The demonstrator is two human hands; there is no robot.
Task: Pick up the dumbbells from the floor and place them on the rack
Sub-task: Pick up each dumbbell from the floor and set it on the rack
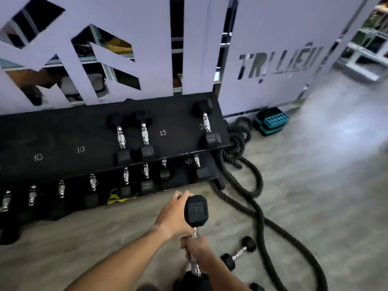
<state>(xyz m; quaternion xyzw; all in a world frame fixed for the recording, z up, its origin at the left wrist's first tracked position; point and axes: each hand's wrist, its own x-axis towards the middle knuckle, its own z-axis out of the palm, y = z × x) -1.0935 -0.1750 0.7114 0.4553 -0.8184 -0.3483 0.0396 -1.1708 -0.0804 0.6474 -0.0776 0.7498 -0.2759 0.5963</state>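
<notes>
Nearest me, my right hand is wrapped round the chrome handle of the held dumbbell, which points up and away from me. My left hand cups its upper hex head, fingers curled over the top. Just right of my wrist a smaller dumbbell lies on the floor, beside a thick black rope snaking from the rack's right end. Ahead, the black rack carries three dumbbells near its top shelf's right end; more sit along the lower shelf.
</notes>
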